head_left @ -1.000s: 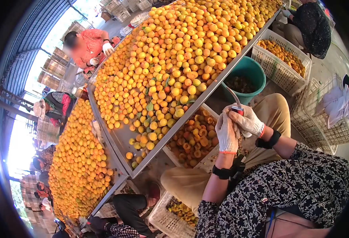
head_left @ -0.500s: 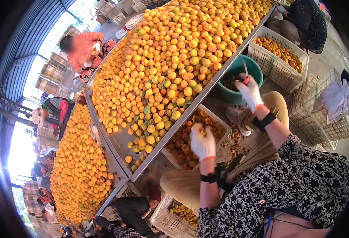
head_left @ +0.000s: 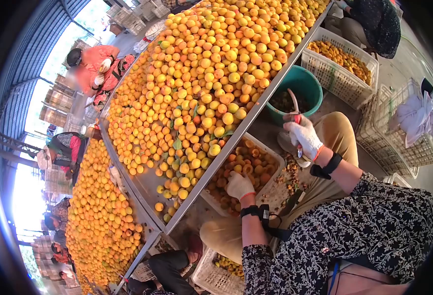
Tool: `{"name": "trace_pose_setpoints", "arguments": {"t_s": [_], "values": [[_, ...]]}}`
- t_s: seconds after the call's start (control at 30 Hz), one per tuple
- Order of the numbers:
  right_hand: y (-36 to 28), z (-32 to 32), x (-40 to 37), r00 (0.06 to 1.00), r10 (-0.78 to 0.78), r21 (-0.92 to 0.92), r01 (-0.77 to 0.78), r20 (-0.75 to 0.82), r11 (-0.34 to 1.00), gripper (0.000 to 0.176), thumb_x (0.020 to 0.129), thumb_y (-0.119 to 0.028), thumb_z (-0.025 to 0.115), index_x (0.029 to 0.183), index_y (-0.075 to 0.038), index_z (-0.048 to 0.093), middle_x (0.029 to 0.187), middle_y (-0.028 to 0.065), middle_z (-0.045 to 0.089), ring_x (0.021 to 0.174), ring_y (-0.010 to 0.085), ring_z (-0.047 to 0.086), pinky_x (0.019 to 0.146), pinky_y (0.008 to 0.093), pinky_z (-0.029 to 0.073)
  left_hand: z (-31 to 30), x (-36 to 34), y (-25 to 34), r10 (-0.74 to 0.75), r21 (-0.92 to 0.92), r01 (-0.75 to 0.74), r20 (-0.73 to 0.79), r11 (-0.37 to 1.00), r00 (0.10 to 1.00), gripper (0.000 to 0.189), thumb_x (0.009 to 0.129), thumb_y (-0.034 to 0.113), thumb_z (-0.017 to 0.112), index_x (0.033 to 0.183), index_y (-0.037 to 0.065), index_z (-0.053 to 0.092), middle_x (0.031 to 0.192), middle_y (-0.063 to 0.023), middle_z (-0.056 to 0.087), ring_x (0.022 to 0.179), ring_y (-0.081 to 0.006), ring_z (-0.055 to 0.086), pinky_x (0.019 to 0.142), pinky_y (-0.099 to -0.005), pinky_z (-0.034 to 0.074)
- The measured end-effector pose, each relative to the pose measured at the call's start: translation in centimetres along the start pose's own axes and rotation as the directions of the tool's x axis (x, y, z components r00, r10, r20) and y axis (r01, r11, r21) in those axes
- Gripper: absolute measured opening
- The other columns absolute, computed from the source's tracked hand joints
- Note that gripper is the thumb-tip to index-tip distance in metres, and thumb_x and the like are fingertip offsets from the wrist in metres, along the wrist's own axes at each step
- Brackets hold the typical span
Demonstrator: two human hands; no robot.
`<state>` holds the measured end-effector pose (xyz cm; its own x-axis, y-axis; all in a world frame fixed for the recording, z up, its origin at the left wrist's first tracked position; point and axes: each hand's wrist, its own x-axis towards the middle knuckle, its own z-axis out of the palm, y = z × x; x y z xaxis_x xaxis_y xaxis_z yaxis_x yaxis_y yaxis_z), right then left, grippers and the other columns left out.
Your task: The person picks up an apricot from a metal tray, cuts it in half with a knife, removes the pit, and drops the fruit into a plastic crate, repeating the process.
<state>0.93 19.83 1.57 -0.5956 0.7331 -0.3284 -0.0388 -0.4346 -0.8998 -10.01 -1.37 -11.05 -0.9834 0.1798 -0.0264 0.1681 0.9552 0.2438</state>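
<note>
My left hand, in a white glove, is low over a white crate of cut apricots. Its loosely bent fingers point down at the fruit, and I see nothing held in them. My right hand, gloved too, is closed around the red handle of a knife. The knife's thin curved blade points up, in front of a green bucket with dark contents. Whole apricots are heaped on the metal-edged table beyond both hands.
Another crate of cut fruit stands beyond the bucket, near a person in dark clothes. Stacked crates are at the right. Several people work across the tables, one in a coral top. Scraps lie by my legs.
My left hand has lowered toward the cut apricots in the crate. My right hand has moved slightly down and left, still holding the knife, whose blade is now angled differently.
</note>
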Motion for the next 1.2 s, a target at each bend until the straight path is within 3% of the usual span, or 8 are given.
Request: {"name": "trace_pose_setpoints", "arguments": {"t_s": [0.1,0.3,0.43,0.7,0.83,0.87,1.07,1.2], "values": [[1.2,0.6,-0.9,0.996,0.062,-0.116,-0.055,0.057,0.992,0.023,0.083,-0.006,0.065,0.105,-0.005,0.058,0.064,-0.0025,0.053,0.043,0.0073,0.043,0.039,0.0238,0.034,0.6,0.2,-0.1,0.06,0.138,-0.075,0.104,0.988,0.993,0.027,0.081,0.034,0.069,0.089,0.008,0.067,0.086,-0.0176,0.069,0.083,-0.0334,0.068,0.071,-0.0429,0.054],[4.4,2.7,-3.5,0.901,0.241,-0.483,-0.041,0.361,0.875,0.02,0.089,-0.024,0.067,0.09,-0.005,0.059,0.072,-0.0021,0.055,0.072,0.0077,0.05,0.066,0.0251,0.047,-5.2,-3.2,0.6,0.138,-0.365,-0.201,-0.191,0.909,0.972,0.024,0.08,0.022,0.072,0.095,0.003,0.068,0.089,-0.0178,0.069,0.083,-0.0351,0.067,0.074,-0.0422,0.053],[9.4,4.6,-3.8,0.822,0.127,-0.343,0.087,0.555,0.935,0.037,0.09,-0.04,0.068,0.095,-0.005,0.057,0.081,-0.0035,0.055,0.077,0.0052,0.048,0.067,0.0222,0.045,-8.0,-5.8,2.6,0.241,-0.419,-0.35,-0.292,0.838,0.926,0.025,0.079,0.013,0.071,0.102,0.005,0.066,0.094,-0.0178,0.067,0.086,-0.0373,0.064,0.074,-0.042,0.053],[9.3,6.2,-3.2,0.787,0.423,-0.493,-0.176,0.45,0.852,0.039,0.094,-0.042,0.057,0.116,-0.009,0.053,0.076,-0.0003,0.056,0.041,0.0077,0.049,0.03,0.0239,0.04,-3.4,-4.1,0.2,0.211,-0.444,-0.293,-0.225,0.847,0.951,0.023,0.082,0.007,0.065,0.104,-0.001,0.065,0.102,-0.0185,0.065,0.09,-0.0347,0.064,0.08,-0.0409,0.051],[12.7,5.5,-2.5,0.845,0.29,-0.442,-0.072,0.449,0.894,0.037,0.093,-0.041,0.059,0.109,-0.008,0.057,0.073,-0.001,0.055,0.06,0.0038,0.052,0.051,0.0227,0.044,-1.9,-4.2,-0.8,0.148,-0.756,-0.191,-0.126,0.626,0.981,0.019,0.086,0.008,0.063,0.1,-0.004,0.068,0.106,-0.0163,0.067,0.092,-0.0261,0.064,0.084,-0.0358,0.05],[13.0,5.0,-2.7,0.853,0.311,-0.48,-0.083,0.418,0.873,0.03,0.093,-0.033,0.059,0.101,-0.004,0.061,0.091,0.0075,0.064,0.084,0.019,0.059,0.079,0.0354,0.048,-1.9,-4.3,-0.9,0.147,-0.756,-0.187,-0.121,0.627,0.982,0.019,0.086,0.008,0.063,0.1,-0.004,0.068,0.106,-0.0163,0.067,0.092,-0.0261,0.064,0.084,-0.0358,0.05],[14.9,4.3,-2.0,0.911,0.107,-0.672,0.211,0.399,0.71,0.032,0.088,-0.033,0.061,0.092,-0.001,0.058,0.081,0.0193,0.062,0.079,0.0286,0.062,0.074,0.0391,0.049,-3.6,-4.4,0.1,-0.047,-0.879,-0.033,-0.063,0.476,0.997,0.022,0.087,0.011,0.066,0.104,-0.002,0.068,0.099,-0.0142,0.07,0.094,-0.0238,0.065,0.086,-0.0331,0.049],[11.6,3.9,-3.6,0.892,0.076,-0.698,0.293,0.445,0.653,0.035,0.085,-0.034,0.063,0.092,0.0,0.058,0.081,0.0218,0.063,0.077,0.0341,0.063,0.072,0.0414,0.049,-3.6,-4.4,-0.6,0.223,-0.714,-0.262,-0.15,0.65,0.963,0.021,0.086,0.011,0.067,0.104,0.0,0.068,0.102,-0.0138,0.07,0.095,-0.0253,0.066,0.085,-0.0331,0.05]]}}
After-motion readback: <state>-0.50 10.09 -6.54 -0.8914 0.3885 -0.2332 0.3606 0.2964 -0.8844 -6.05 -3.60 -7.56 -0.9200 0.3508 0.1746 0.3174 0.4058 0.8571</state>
